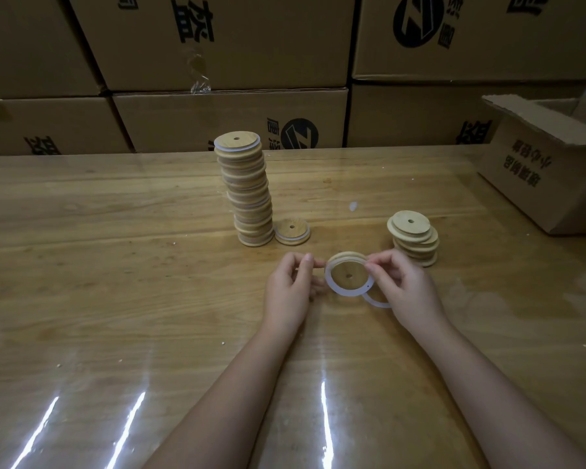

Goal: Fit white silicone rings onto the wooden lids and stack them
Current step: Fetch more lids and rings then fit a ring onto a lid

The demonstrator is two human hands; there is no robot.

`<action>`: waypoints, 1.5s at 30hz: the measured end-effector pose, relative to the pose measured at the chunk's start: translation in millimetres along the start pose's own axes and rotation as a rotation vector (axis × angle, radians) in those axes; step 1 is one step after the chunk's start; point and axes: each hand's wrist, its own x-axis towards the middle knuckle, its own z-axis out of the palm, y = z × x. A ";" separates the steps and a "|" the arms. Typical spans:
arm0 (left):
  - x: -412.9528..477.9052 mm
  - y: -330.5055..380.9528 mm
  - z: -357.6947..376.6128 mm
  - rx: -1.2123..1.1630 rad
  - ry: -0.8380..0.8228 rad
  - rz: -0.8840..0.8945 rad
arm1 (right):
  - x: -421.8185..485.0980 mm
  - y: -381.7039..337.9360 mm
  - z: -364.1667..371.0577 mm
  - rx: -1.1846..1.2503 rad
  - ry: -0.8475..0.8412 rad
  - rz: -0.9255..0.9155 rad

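The left hand [290,282] pinches the rim of a wooden lid [347,273] held just above the desk [115,248]; the right hand [401,286] pinches the white ring [332,286] on its other side; I would press the ring evenly all around the edge, so it sits flat before the tall stack [247,194] receives it.

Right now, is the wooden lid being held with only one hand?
No, the left hand pinches one edge of the wooden lid and the right hand pinches the opposite edge.
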 end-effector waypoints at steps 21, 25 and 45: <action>-5.4 2.4 -0.3 0.341 -0.187 0.292 | -1.7 -3.0 1.2 0.069 -0.064 -0.054; -8.6 3.7 1.7 0.305 -0.210 0.362 | -1.2 -4.2 1.8 0.058 -0.087 -0.079; -1.0 -1.5 0.3 0.237 -0.170 0.395 | 0.1 -3.3 -0.8 0.139 -0.133 0.028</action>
